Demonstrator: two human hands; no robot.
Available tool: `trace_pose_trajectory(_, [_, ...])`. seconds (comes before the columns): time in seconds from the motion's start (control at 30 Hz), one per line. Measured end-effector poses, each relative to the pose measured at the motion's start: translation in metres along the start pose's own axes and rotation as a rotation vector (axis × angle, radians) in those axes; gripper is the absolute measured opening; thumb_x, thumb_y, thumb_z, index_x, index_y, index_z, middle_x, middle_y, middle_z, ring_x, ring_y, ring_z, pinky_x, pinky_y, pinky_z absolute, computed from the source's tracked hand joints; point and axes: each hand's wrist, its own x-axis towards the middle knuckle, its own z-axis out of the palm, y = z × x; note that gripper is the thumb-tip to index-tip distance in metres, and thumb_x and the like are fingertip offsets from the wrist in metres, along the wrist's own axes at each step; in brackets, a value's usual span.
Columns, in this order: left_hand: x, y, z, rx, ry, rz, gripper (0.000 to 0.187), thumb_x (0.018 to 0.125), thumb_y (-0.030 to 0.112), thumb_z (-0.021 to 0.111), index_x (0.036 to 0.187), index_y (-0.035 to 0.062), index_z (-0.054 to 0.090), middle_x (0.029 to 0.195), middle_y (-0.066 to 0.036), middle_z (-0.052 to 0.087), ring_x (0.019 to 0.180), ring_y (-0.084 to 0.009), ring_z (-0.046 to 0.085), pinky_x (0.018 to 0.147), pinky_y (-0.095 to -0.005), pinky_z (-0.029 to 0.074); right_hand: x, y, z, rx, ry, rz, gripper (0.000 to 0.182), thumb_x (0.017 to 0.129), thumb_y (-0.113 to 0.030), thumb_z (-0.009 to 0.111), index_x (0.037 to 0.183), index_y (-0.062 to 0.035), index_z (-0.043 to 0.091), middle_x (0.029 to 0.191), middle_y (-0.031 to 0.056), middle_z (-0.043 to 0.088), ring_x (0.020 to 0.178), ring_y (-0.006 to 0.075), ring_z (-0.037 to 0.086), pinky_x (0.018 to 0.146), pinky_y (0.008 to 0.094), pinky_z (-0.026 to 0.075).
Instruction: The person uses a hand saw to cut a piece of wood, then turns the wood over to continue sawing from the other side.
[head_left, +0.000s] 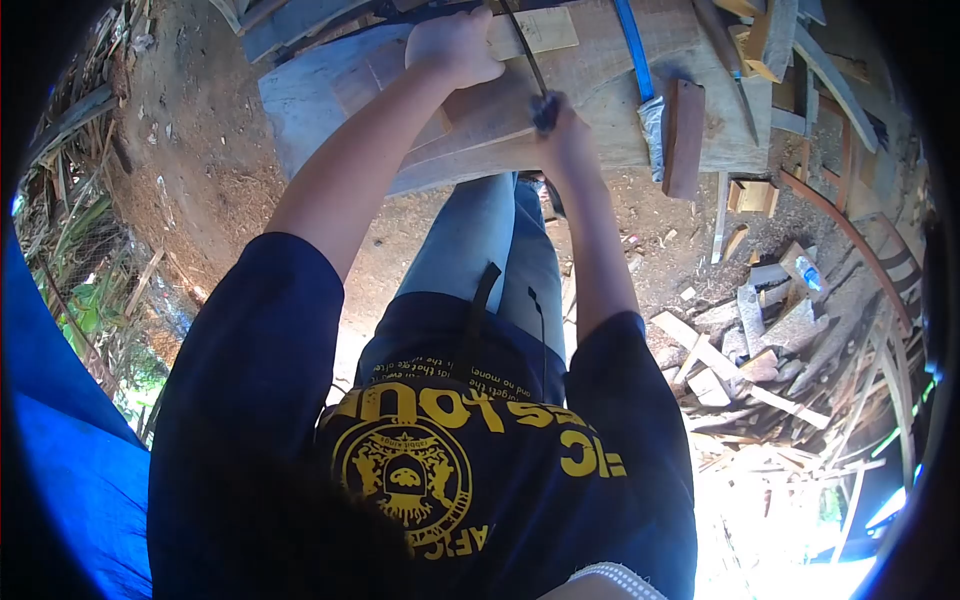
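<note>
My left hand (pixel 455 45) lies closed, pressing down on a pale wooden plank (pixel 470 120) that rests on a workbench (pixel 300 100). A small wooden piece (pixel 540 30) sits right beside that hand. My right hand (pixel 567 135) is gripped around the dark handle of a thin, dark-bladed tool (pixel 543 108). Its narrow blade runs up and away across the plank towards my left hand. I cannot tell from here what kind of tool it is. My legs in jeans stand just below the bench edge.
A blue strip (pixel 632 45) ending in silver tape lies on the bench to the right, next to a reddish wooden block (pixel 685 135). Offcuts and planks (pixel 760 340) pile up on the dirt at right. A blue tarp (pixel 60 420) hangs at left.
</note>
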Motion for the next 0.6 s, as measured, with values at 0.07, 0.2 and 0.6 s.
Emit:
trace_pose_trajectory(0.07, [0.003, -0.006, 0.007, 0.005, 0.027, -0.002, 0.047, 0.066, 0.033, 0.067, 0.106, 0.01, 0.06, 0.099, -0.013, 0.069, 0.093, -0.0295, 0.068, 0.079, -0.0427, 0.054, 0.003, -0.004, 0.001, -0.028, 0.029, -0.03, 0.025, 0.093, -0.025, 0.054, 0.111, -0.0073, 0.052, 0.09, 0.0267, 0.066, 0.09, 0.0457, 0.063, 0.074, 0.0532, 0.05])
trace_pose_trajectory(0.2, [0.002, -0.005, 0.001, -0.017, 0.04, -0.003, 0.047, 0.066, 0.033, 0.067, 0.106, 0.0098, 0.059, 0.099, -0.013, 0.07, 0.093, -0.0304, 0.068, 0.079, -0.0426, 0.055, -0.052, 0.026, -0.006, 0.048, -0.034, 0.042, 0.023, 0.092, -0.021, 0.053, 0.111, -0.0082, 0.051, 0.09, 0.027, 0.066, 0.089, 0.0461, 0.063, 0.073, 0.0543, 0.049])
trace_pose_trajectory(0.6, [-0.009, -0.006, 0.013, -0.02, 0.065, 0.02, 0.055, 0.065, 0.037, 0.074, 0.107, 0.0075, 0.053, 0.096, -0.017, 0.067, 0.093, -0.0336, 0.066, 0.079, -0.044, 0.053, -0.019, 0.012, -0.006, -0.008, -0.038, -0.051, 0.037, 0.081, -0.01, 0.06, 0.117, -0.0095, 0.049, 0.086, 0.0259, 0.066, 0.085, 0.0471, 0.064, 0.073, 0.0551, 0.051])
